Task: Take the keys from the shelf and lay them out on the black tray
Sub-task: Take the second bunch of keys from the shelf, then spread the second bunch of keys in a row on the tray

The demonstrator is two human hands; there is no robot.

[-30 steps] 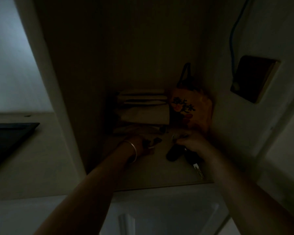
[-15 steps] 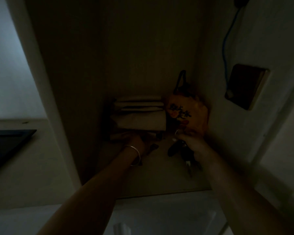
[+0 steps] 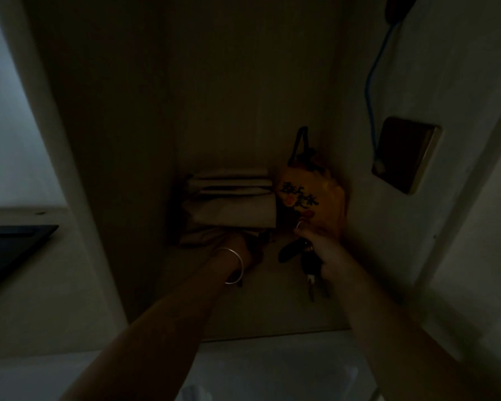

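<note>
Very dim view. I see both bare forearms reaching forward into pale wooden shelf point(image 3: 243, 308) recess. My right hand point(image 3: 327, 253) curled tight, grip closed around bunch of dark keys with black fob point(image 3: 294, 251); key blades dangle below fist, just above shelf board. Left hand point(image 3: 237, 244), thin silver bangle point(image 3: 235, 266) on wrist, stretched palm-down near stack of folded pale cloths point(image 3: 232, 198); fingers lost in shadow, cannot tell its grip. Orange printed pouch point(image 3: 310, 195) just behind right hand. Flat black tray point(image 3: 15, 244) far left on desk point(image 3: 41, 299), well apart.
</note>
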